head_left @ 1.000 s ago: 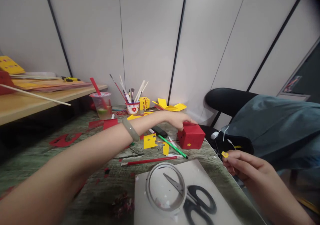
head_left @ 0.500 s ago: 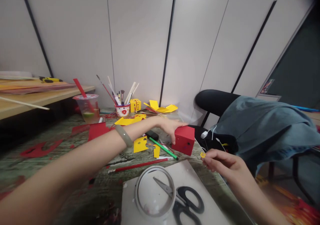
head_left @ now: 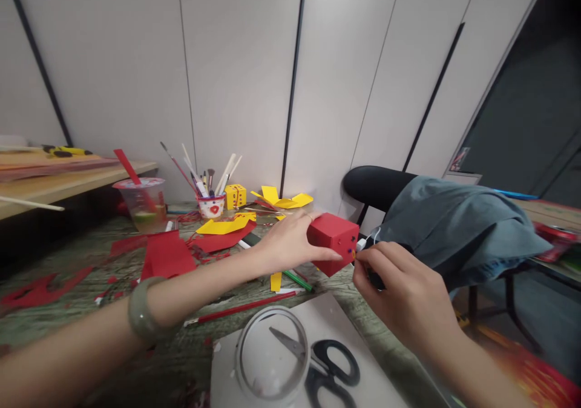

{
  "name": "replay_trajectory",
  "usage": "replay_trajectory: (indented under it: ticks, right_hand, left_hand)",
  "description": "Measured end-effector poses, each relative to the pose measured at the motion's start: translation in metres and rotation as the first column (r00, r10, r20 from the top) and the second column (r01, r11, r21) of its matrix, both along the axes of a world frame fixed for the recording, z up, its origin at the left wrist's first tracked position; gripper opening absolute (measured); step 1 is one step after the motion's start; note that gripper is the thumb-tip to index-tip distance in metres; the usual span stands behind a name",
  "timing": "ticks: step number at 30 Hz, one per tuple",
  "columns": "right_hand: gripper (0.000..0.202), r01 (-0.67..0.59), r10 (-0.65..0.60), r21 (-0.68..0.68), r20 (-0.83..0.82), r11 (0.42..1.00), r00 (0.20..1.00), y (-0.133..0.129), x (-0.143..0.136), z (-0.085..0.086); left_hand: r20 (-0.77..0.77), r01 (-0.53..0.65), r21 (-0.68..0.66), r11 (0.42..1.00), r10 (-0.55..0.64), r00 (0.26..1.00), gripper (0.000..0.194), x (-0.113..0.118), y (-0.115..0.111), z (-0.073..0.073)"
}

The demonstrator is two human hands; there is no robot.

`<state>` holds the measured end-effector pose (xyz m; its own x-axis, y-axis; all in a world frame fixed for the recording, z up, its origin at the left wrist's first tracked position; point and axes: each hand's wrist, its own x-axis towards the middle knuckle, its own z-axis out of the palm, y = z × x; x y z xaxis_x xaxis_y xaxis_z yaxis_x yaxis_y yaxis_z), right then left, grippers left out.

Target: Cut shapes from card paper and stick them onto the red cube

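Observation:
A red paper cube point(head_left: 333, 238) is tilted in my left hand point(head_left: 293, 244), its fingers behind and its thumb along the front lower face. Small dark and coloured marks dot the cube's right face. My right hand point(head_left: 399, 281) pinches a tiny yellow piece point(head_left: 354, 254) against that face. Below lie a tape ring point(head_left: 240, 353) and black-handled scissors point(head_left: 336, 365) on a pale board point(head_left: 327, 311). A red pencil point(head_left: 245, 307) and a green pen point(head_left: 299, 279) rest left of the board's top edge.
At the back stand a decorated cup of brushes point(head_left: 211, 206), a yellow paper cube point(head_left: 236, 196) and a drink cup point(head_left: 145, 205). Red scraps point(head_left: 167, 255) and folded yellow paper point(head_left: 281, 198) lie about. A chair with denim cloth point(head_left: 458, 226) stands at right.
My left hand has lifted and turned the red cube. My right hand has brought the yellow piece from beside the cube onto its face. The view has shifted slightly.

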<state>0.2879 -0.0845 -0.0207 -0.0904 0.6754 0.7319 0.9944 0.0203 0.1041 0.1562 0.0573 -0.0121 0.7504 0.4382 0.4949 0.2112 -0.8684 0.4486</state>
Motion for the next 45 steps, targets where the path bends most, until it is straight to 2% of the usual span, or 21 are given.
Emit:
replay_trajectory:
  ticks: [4, 7, 10, 15, 18, 21, 25, 29, 38, 42, 45]
  right_hand:
    - [0.020, 0.031, -0.027, -0.019, 0.185, 0.999, 0.982, 0.007, -0.007, 0.004]
    - [0.018, 0.018, -0.006, -0.055, 0.216, 0.998, 0.976, 0.011, -0.010, 0.004]
    - [0.014, -0.018, 0.032, -0.098, 0.150, 0.995, 0.988, 0.012, -0.011, 0.004]
    - [0.005, -0.130, 0.117, -0.168, -0.082, 0.977, 0.990, 0.010, -0.010, 0.013]
    - [0.006, -0.177, 0.151, -0.135, -0.180, 0.975, 0.972, 0.006, -0.010, 0.015]
    - [0.005, -0.215, 0.208, -0.010, -0.210, 0.977, 0.955, 0.000, -0.011, 0.012]
    - [0.028, -0.274, 0.285, 0.154, -0.056, 0.949, 0.957, -0.006, -0.010, 0.004]
    - [0.035, -0.268, 0.264, 0.085, 0.058, 0.960, 0.963, -0.006, -0.006, -0.001]
    - [0.033, -0.257, 0.249, 0.046, 0.138, 0.965, 0.959, -0.003, -0.005, -0.006]
    - [0.032, -0.264, 0.259, 0.036, 0.103, 0.964, 0.960, -0.002, -0.005, -0.009]
    - [0.029, -0.256, 0.256, 0.041, 0.010, 0.966, 0.967, -0.004, -0.002, -0.010]
  left_hand:
    - [0.047, -0.040, -0.003, 0.999, 0.040, 0.998, 0.069, -0.005, -0.006, -0.004]
    - [0.077, -0.040, -0.022, 0.999, 0.042, 0.996, 0.070, -0.006, -0.009, -0.005]
    - [0.111, -0.015, -0.055, 0.998, 0.021, 0.994, 0.070, -0.008, -0.012, -0.004]
    - [0.176, 0.062, -0.137, 0.989, -0.038, 0.984, 0.073, -0.011, -0.008, -0.006]
    - [0.204, 0.128, -0.225, 0.966, -0.082, 0.976, 0.073, -0.011, -0.004, -0.009]
    - [0.231, 0.207, -0.312, 0.927, -0.138, 0.963, 0.069, -0.012, -0.002, -0.011]
    - [0.275, 0.285, -0.379, 0.880, -0.187, 0.943, 0.068, -0.014, -0.004, -0.010]
    - [0.314, 0.341, -0.388, 0.856, -0.225, 0.922, 0.063, -0.016, -0.007, -0.008]
    - [0.297, 0.290, -0.348, 0.891, -0.189, 0.936, 0.066, -0.017, -0.002, -0.005]
    - [0.259, 0.259, -0.335, 0.906, -0.175, 0.950, 0.067, -0.015, 0.000, -0.009]
    - [0.225, 0.238, -0.325, 0.915, -0.170, 0.959, 0.068, -0.013, 0.008, -0.012]
